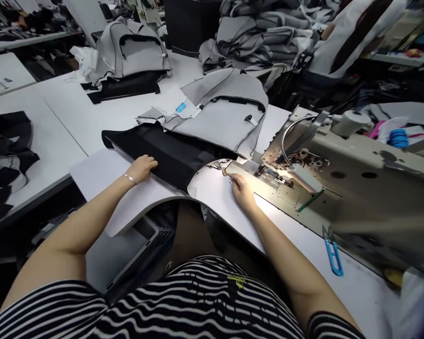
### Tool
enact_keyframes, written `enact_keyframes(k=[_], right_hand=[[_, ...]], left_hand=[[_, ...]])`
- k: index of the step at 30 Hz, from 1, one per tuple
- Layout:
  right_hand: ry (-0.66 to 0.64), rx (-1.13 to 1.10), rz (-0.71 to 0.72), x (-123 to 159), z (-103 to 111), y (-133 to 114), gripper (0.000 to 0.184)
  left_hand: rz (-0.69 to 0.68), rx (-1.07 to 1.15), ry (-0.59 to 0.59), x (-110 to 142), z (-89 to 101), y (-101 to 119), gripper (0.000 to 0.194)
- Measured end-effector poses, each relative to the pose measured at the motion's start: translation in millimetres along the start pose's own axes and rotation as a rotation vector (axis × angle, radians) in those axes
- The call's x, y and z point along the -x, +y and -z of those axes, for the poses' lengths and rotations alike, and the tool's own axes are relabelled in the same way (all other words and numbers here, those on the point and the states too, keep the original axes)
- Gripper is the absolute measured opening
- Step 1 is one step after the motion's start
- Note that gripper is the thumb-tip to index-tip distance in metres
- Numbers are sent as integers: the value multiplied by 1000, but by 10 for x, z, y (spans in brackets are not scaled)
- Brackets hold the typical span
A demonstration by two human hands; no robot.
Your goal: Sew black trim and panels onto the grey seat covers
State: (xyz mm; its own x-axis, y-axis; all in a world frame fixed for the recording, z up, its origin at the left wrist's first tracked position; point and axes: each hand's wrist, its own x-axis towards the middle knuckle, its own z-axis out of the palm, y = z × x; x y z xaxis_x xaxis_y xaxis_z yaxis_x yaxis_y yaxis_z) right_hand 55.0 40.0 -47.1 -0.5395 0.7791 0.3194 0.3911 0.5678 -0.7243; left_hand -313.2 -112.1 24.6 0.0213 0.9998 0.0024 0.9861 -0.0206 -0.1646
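Note:
A sewn piece lies in front of me, with a domed grey padded part [229, 113] at the back and a black fabric panel [169, 153] towards me. My left hand [143, 169], wearing a bracelet, has its fingers curled on the panel's near edge. My right hand [243, 190] is closed just left of the sewing machine's needle area [273, 174]. A small tan-tipped item [225, 171] shows at its fingers, too small to name. Dark thread or trim lies beside it on the white tabletop [212, 183].
The sewing machine [360, 174] fills the right side, its lamp lit. Blue thread snips [334, 254] lie near the right edge. Another grey and black piece [134, 56] stands at back left, and stacked grey pieces [261, 37] behind. Black fabric pieces [9, 150] lie far left.

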Motion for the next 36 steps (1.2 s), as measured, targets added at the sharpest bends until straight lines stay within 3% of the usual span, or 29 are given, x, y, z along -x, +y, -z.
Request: enact_keyframes(k=[6,10,14,18,21,25,28,30,31,33,36], right_hand=[[-31,-247,-247,-21,81,99,35],[-9,-529,-390,-2,155,116,39],[62,-771,-472,-18,215,72,43],[112,-963,-541,-77,308,-4,33],[181,-1074,-627,-110,432,-80,29],[245,-1106,-836,-13,632,-223,26],[123,-1084,-934,174,738,-322,26],[-3,-1075,-988,285,774,-370,27],[-54,-1067,-1010,321,783,-391,27],[-117,-1037,-1043,342,793,-431,29],[-130,-977,-1105,272,809,-475,26]], left_hand=[[8,14,52,260,260,226,20],[24,85,67,248,465,201,19],[66,145,212,305,769,139,16],[101,149,282,456,1089,164,12],[94,224,208,607,1265,299,12],[7,425,-75,897,1400,546,14],[-14,629,-382,1150,1393,625,21],[15,837,-570,1280,1305,551,32],[61,937,-602,1320,1232,467,42],[263,1051,-481,1327,1024,209,56],[805,850,-87,1150,612,-339,66]])
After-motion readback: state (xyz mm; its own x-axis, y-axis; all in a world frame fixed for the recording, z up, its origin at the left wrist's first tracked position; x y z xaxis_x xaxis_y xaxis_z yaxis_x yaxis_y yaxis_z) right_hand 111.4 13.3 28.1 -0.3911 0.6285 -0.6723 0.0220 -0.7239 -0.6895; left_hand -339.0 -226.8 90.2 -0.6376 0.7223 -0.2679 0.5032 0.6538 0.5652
